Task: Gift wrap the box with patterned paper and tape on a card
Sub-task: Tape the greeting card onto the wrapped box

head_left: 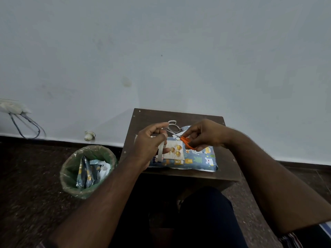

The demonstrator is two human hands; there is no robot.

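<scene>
Dark-trousered knee [206,212] sits lowest in view, with both forearms reaching forward over it to a small brown worktop [227,158] set against a pale wall [161,51]. On the worktop lies the box [198,159], already wrapped in blue paper printed with small animals, and a white card [174,149] with gold round shapes rests on top of it toward its left end. Left hand [149,145] curls its fingers round a white tape roll [160,151], held just above the card, with a thin strip of tape [172,127] looping up and away from the fingertips. Right hand [204,135] grips orange-handled scissors [186,141], their blades pointing left toward the strip; whether the blades touch the tape cannot be told. On the dark floor [35,176] left of the worktop stands a bin [69,183] lined with a green bag, holding crumpled offcuts [89,170] of the same blue patterned paper along with some white scraps. Farther left, cables [26,126] hang from a wall fitting, and a small white object [89,135] lies at the skirting.
</scene>
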